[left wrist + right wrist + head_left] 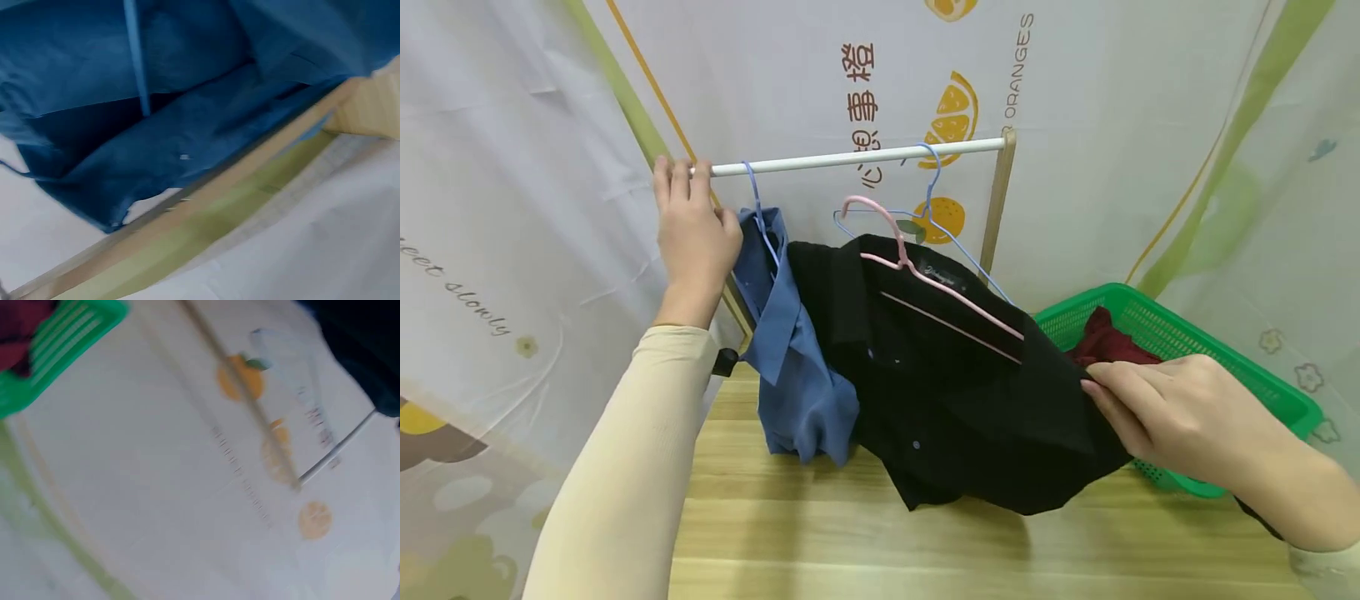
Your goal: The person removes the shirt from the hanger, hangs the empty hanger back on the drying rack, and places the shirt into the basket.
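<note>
At the left end of a clothes rack's white rod (850,158), my left hand (696,237) grips with its fingers over the top. Beside it a blue shirt (793,367) hangs on a blue hanger (757,200); the left wrist view shows this blue shirt (187,125) from close by. My right hand (1172,408) pinches a black shirt (970,417) at its right side. A pink hanger (900,242) lies inside the black shirt's collar, its hook below the rod in the head view. Behind it, a bare blue hanger (932,196) hangs from the rod.
A green basket (1232,358) with a dark red garment (1105,337) stands at the right. The rack's wooden post (1000,200) stands at the rod's right end. Under everything is a wood-grain surface (865,550); behind hangs a printed white curtain (760,75).
</note>
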`<control>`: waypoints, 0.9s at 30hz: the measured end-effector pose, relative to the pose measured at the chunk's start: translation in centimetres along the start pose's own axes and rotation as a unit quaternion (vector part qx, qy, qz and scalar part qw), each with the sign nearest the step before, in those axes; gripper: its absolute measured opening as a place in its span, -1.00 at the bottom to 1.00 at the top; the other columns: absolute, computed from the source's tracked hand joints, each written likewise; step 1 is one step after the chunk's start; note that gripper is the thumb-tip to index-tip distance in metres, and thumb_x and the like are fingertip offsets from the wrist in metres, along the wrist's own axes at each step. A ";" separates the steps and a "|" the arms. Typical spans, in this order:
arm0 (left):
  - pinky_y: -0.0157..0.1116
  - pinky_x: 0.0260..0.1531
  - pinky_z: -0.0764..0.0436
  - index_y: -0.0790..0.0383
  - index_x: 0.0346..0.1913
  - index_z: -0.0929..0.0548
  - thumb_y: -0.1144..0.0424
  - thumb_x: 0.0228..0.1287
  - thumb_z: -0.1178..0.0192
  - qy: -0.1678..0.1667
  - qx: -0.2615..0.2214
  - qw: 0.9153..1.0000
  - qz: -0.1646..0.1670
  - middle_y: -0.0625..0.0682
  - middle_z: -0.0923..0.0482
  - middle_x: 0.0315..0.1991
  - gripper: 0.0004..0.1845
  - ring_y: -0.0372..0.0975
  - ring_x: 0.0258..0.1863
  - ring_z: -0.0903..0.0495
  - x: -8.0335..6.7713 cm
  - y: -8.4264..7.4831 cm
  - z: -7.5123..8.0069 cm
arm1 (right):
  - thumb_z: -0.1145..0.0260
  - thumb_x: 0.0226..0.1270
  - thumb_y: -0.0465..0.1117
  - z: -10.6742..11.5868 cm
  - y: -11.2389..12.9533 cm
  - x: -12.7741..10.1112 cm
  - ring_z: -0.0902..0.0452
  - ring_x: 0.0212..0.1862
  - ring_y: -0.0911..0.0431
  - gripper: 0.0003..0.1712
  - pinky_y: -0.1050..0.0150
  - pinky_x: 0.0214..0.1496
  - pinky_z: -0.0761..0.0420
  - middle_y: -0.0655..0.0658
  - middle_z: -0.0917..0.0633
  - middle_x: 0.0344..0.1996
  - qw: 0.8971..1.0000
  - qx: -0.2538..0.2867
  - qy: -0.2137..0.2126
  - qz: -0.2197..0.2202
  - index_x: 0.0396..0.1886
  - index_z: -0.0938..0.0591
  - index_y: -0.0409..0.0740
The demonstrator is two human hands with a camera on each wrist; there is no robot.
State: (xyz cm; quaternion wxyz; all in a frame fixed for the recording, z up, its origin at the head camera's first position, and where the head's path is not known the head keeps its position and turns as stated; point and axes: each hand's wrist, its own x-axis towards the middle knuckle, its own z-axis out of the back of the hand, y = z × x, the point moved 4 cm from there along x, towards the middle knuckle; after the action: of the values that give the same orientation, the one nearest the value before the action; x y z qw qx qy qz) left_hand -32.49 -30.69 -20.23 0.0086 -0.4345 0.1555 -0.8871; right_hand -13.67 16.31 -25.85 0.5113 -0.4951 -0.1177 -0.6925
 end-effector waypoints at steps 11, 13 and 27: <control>0.04 0.61 -0.32 0.31 0.50 -0.46 0.26 0.56 -0.13 0.078 -0.121 0.964 -0.224 0.26 -0.52 0.44 -0.47 0.11 0.53 -0.41 -5.7 -8.8 3.9 | -0.13 0.70 -0.12 4.0 -2.3 -2.9 -0.36 -0.77 -0.02 -0.50 0.13 -0.79 -0.30 -0.17 -0.55 -0.71 0.994 -0.046 -0.080 0.054 -0.45 -0.59 -0.39; 0.01 0.46 -0.49 0.26 0.44 -0.55 0.22 0.63 -0.10 0.148 -0.144 0.935 -0.288 0.19 -0.66 0.29 -0.56 0.05 0.37 -0.57 -8.1 -11.1 4.2 | -0.10 0.71 -0.11 4.6 -2.9 -3.6 -0.32 -0.76 -0.07 -0.49 0.10 -0.75 -0.29 -0.22 -0.53 -0.69 0.995 -0.054 -0.073 0.048 -0.43 -0.57 -0.41; -0.46 -0.28 -0.61 0.19 -0.08 -0.83 0.38 0.38 -0.42 0.138 -0.313 0.909 -0.237 -0.04 -0.85 -0.26 -0.88 -0.35 -0.37 -0.72 -13.7 -15.1 6.6 | 0.09 0.80 0.11 5.9 -6.6 -5.6 -0.01 -0.63 0.21 -0.33 0.26 -0.60 0.02 -0.10 -0.32 -0.68 0.995 -0.059 0.001 -0.075 -0.32 -0.48 -0.42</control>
State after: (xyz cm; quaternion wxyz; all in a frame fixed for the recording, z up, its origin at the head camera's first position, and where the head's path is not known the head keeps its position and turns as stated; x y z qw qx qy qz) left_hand -17.01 -16.05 -22.71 -0.3597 -0.3120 0.3169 -0.8203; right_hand -15.88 26.54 -25.20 0.4280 -0.5139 -0.1128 -0.7349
